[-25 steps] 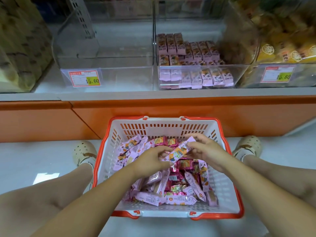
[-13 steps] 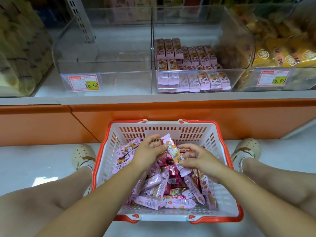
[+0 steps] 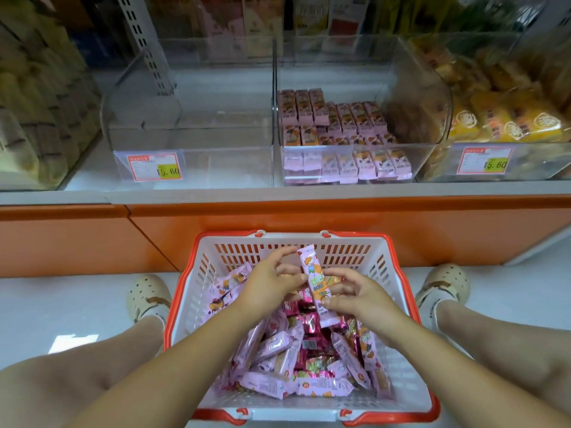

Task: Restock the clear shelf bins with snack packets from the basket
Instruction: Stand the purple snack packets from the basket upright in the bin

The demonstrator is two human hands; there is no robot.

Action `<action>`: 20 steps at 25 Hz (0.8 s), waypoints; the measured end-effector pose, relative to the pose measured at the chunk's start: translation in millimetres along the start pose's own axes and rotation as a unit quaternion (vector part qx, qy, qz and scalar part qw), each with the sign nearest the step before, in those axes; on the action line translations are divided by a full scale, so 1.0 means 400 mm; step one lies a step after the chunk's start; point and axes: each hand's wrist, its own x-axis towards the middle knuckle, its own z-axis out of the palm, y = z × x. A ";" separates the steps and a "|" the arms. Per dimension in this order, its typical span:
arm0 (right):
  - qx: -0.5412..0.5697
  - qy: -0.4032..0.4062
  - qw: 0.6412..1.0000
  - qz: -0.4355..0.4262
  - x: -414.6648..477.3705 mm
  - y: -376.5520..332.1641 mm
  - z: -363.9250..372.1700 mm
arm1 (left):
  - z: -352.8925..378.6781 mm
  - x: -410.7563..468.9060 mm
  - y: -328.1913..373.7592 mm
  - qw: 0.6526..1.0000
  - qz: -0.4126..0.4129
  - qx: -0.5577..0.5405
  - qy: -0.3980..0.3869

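right hand (image 3: 358,301) pinches the lower half of one snack packet (image 3: 315,282) and left hand (image 3: 272,282) grips its upper half. the packet is held just above the basket (image 3: 182,291), its long axis pointing far toward the shelf (image 3: 278,193), with both hands equally near. far and slightly right, the middle bin (image 3: 364,156) holds rows of pink packets. the left bin (image 3: 191,140) shows none. a loose heap (image 3: 296,366) fills the basket.

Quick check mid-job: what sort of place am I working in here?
Most likely a shop or supermarket aisle. Clear bins on the shelf carry price tags, one bin holds neat rows of snack packets, and a shopping basket sits on the floor below.
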 end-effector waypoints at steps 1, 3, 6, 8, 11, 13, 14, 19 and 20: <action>-0.001 0.004 1.000 -0.014 -0.008 -0.019 -0.002 | -0.008 -0.001 0.026 0.999 0.023 0.031 -0.007; 0.000 0.013 0.998 -0.055 -0.033 -0.080 -0.008 | -0.032 -0.007 0.109 0.988 0.094 0.122 -0.016; 0.024 0.029 0.986 -0.165 -0.082 -0.236 -0.036 | -0.076 -0.028 0.273 0.916 0.271 0.287 0.064; 0.018 0.079 0.966 -0.245 -0.084 -0.352 -0.075 | -0.110 -0.029 0.377 0.827 0.393 0.368 0.162; -0.073 0.179 0.939 -0.285 -0.009 -0.495 -0.147 | -0.164 0.040 0.451 0.754 0.428 0.434 0.245; -0.147 0.210 0.937 -0.238 0.074 -0.554 -0.173 | -0.186 0.103 0.449 0.766 0.384 0.463 0.229; -0.186 0.221 0.935 -0.206 0.114 -0.570 -0.176 | -0.191 0.128 0.439 0.774 0.368 0.469 0.212; -0.351 0.193 0.914 -0.061 0.242 -0.579 -0.153 | -0.204 0.170 0.409 0.786 0.365 0.466 0.180; -0.382 0.179 0.906 -0.042 0.254 -0.581 -0.149 | -0.206 0.171 0.408 0.784 0.369 0.466 0.181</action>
